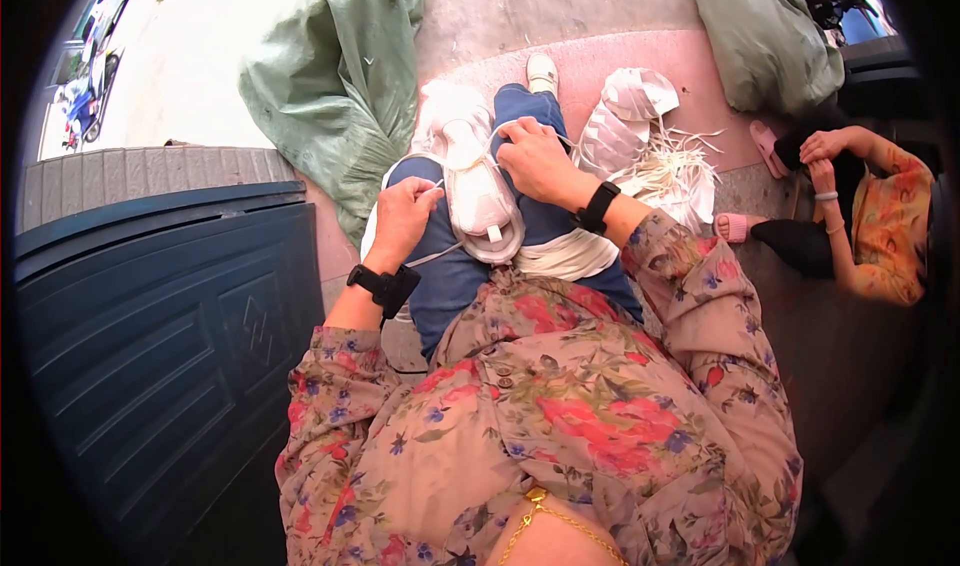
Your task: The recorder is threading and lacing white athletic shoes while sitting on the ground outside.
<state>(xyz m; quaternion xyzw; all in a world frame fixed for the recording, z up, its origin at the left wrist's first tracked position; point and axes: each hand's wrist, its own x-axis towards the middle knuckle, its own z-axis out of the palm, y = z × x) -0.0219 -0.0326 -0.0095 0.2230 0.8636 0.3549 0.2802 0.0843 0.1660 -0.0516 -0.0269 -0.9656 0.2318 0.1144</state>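
Note:
A white shoe [483, 204] rests on my lap between my thighs, its heel with a pale pull tab toward me. A thin white shoelace [436, 256] loops out beside it. To the left of the shoe, my left hand [404, 221] is closed, thumb and forefinger pinching a lace end. My right hand [543, 164] is over the shoe's right side, its fingers closed on a stretch of lace that runs off to the right. More white shoe material [455, 126] lies just beyond the shoe; its exact form is washed out by the light.
Right of my knee sit white shoes [625, 121] beside a bundle of loose white laces [678, 161]. Green covers [335, 86] drape at the far left, another green cover [765, 41] at far right. A dark blue door [170, 336] stands left. Another person [880, 216] sits at right.

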